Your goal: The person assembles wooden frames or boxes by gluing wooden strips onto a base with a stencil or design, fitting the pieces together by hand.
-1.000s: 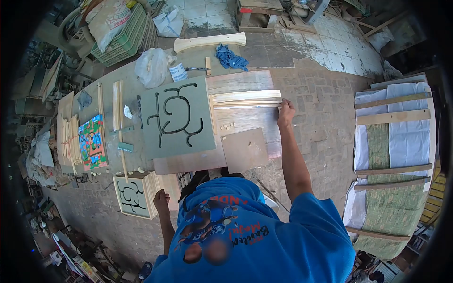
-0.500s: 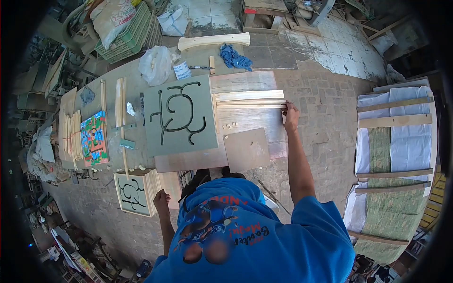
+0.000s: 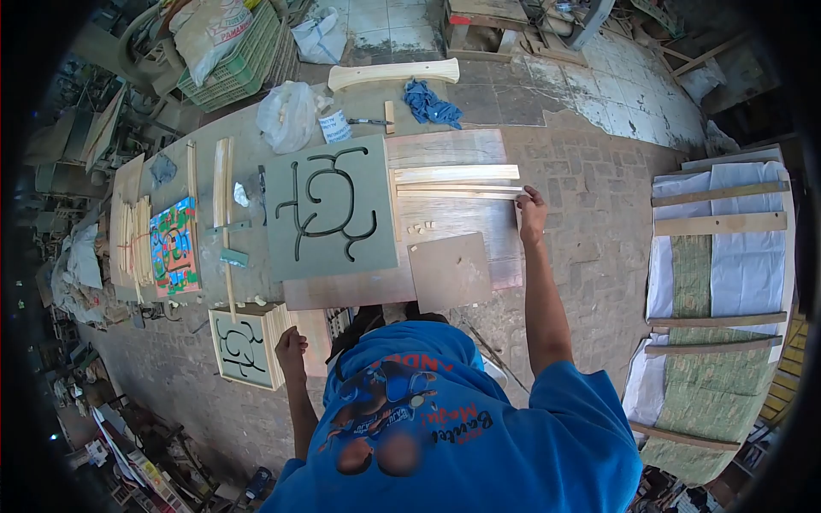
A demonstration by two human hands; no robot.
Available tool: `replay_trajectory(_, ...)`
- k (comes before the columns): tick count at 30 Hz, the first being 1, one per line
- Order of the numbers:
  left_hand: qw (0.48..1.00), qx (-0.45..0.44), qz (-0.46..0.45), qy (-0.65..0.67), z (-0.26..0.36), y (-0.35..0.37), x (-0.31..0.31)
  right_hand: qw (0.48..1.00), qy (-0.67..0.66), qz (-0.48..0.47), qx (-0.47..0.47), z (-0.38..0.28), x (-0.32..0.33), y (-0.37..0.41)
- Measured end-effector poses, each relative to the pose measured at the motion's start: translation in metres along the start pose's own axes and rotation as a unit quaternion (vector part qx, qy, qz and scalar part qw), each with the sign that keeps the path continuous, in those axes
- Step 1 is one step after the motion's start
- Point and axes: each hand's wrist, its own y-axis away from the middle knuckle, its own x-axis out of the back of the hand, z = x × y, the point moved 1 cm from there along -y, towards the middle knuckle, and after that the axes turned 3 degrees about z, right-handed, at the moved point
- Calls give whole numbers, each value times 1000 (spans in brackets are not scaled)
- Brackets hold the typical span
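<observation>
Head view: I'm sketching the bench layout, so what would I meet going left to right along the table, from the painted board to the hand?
Colourful painted board → long slats → grey-green slotted panel → thin wood strips → right hand at the strips' end.

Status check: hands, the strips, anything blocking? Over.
Right hand at the end of the wood strip, grip unclear. Left hand on the panel stack by the table edge. Square board lies nearby, apart from the strip.
</observation>
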Motion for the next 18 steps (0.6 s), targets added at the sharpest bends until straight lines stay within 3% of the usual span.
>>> replay_trajectory(5,999,-41,6,-16,32,7,-8,999,-27,14,9,-44,14,42)
replay_trajectory(7,983,-162,0,-88,71,15,-19,992,-92,29,76,-71,24,61)
replay_trajectory(8,984,-158,6,-86,93,21,-28,990,-86,32,109,-96,26,78)
replay_trajectory(10,946,-281,-27,-159,147,34,-53,986,-79,32,142,-149,32,112)
replay_trajectory(12,903,-397,-71,-150,195,46,-81,976,-88,10,197,-188,35,138)
replay_trajectory(14,834,-509,-103,-187,238,58,-105,975,-94,-23,200,-206,34,152)
replay_trajectory(16,784,-573,-137,-194,271,71,-118,970,-127,-81,192,-213,26,166)
replay_trajectory(18,772,-581,-147,-212,279,67,-112,969,-142,-113,169,-212,13,182)
